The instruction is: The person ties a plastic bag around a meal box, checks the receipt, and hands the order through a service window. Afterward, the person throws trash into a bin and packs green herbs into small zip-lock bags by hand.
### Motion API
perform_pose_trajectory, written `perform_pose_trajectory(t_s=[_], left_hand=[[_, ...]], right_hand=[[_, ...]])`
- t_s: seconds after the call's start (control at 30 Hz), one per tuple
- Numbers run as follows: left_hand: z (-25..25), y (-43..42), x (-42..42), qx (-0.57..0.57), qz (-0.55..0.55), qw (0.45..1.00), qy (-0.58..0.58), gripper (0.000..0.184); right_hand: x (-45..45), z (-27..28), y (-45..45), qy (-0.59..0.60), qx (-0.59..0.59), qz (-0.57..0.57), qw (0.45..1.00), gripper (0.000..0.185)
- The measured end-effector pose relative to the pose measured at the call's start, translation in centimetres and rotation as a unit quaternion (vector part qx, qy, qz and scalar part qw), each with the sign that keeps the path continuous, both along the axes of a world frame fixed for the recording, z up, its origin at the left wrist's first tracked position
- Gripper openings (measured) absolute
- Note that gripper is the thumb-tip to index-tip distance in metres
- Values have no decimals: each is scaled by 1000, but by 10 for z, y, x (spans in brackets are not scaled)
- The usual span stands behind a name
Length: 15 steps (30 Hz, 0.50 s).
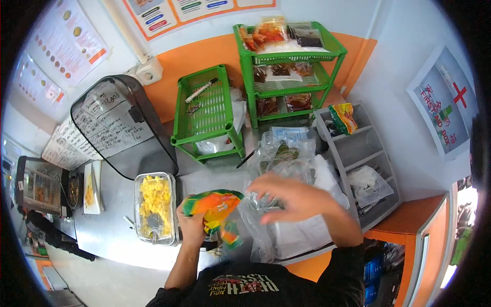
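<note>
A crinkled green, orange and yellow packet is gripped in my left hand, its lower corner blurred. My right hand hovers over clear plastic bags, fingers apart and slightly smeared, with nothing visible in it. I cannot tell whether it touches the plastic. Left of the packet, a clear plastic tub holds yellow chunks of food and a dark grey piece. Behind my right hand lies another clear bag with dark green contents.
Green racks and a taller green shelf with food packs stand at the back. A grey compartment tray is on the right. A dark mesh-framed stand and a white cutting board with a knife are to the left.
</note>
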<state>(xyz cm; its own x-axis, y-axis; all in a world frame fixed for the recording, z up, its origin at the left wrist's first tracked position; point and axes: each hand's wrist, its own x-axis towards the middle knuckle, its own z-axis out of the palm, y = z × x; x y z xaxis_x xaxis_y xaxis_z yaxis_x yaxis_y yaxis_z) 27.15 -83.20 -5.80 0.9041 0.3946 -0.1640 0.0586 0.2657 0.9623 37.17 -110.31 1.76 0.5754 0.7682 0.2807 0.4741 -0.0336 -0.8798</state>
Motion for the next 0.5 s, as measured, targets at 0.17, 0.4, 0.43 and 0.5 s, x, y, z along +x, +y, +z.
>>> perform_pose_trajectory(t_s=[0.17,0.4,0.43,0.5], left_hand=[[8,0,-5,-73,53,990,-111,25],[-2,61,-60,-121,61,982,-131,17],[0,66,-66,-106,70,985,-116,17],[3,76,-82,-78,91,989,-83,19]], right_hand=[[37,-5,76,-188,-101,8,977,30],[214,-43,212,-205,-289,-173,919,21],[228,-54,230,-215,-323,-164,907,23],[247,-74,259,-234,-393,-142,878,26]])
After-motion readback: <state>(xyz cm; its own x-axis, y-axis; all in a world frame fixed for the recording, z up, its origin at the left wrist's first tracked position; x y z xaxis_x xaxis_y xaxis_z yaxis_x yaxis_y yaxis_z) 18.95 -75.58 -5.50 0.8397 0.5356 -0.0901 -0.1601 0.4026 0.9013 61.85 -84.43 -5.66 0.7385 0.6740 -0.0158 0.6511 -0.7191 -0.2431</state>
